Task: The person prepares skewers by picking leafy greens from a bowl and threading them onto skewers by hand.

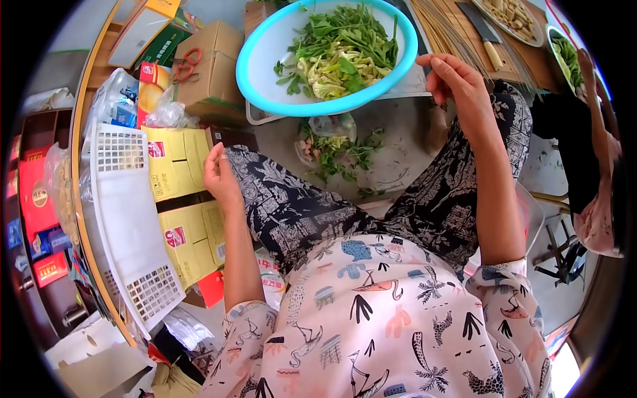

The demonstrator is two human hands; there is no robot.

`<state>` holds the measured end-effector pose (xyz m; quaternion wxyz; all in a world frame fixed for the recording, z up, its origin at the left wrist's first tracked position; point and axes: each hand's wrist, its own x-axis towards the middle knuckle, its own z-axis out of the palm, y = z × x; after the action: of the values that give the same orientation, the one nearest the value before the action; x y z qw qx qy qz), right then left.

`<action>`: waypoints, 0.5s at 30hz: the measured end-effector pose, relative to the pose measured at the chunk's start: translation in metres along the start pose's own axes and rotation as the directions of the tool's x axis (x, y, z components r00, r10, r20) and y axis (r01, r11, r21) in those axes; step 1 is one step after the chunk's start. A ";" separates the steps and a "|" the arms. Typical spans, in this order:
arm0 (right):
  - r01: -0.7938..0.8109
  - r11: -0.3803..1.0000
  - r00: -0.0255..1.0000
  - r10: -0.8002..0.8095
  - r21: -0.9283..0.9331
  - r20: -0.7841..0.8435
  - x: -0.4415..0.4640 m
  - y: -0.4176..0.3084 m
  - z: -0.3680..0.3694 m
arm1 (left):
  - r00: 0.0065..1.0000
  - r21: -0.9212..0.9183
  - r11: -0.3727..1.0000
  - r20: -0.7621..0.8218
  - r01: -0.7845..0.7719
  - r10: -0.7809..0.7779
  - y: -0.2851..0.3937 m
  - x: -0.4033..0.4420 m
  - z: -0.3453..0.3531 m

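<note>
My right hand (461,93) is raised above my right knee, by the right rim of a blue-edged basin (247,76). Its thumb and forefinger come together, and whatever is between them is too small to make out. Leafy green stems (352,30) and pale yellow-green florets (332,73) fill the basin. Beside my left knee, my left hand (221,178) has its fingers curled in, with nothing visible in them. Thin sticks (438,26) lie on the table beyond my right hand, near a cleaver (492,53) with a wooden handle.
A plate of cut pale pieces (512,20) and a bowl of greens (563,56) stand at the upper right. Another person's arm (597,113) is at the right. Leafy scraps (345,156) lie on the floor. Left are cardboard boxes (211,66), scissors (188,64) and a white rack (133,219).
</note>
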<state>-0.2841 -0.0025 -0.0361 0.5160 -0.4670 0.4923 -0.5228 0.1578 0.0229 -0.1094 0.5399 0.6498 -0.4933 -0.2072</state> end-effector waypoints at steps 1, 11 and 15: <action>-0.003 1.000 1.000 0.003 0.000 -0.001 0.001 0.001 0.000 | 1.000 0.000 1.000 0.010 -0.030 0.030 0.003 -0.003 -0.001; -0.001 1.000 0.999 0.001 -0.004 0.042 -0.001 0.012 -0.006 | 0.972 0.073 0.972 0.081 -0.225 0.219 0.071 -0.025 0.000; -0.006 1.000 1.000 0.007 -0.030 0.030 -0.003 0.014 -0.007 | 0.950 0.118 0.947 0.138 -0.298 0.281 0.079 -0.030 0.002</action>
<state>-0.2899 0.0012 -0.0510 0.5181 -0.4808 0.4937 -0.5066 0.1104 0.0538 -0.0461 0.4880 0.5921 -0.6280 -0.1297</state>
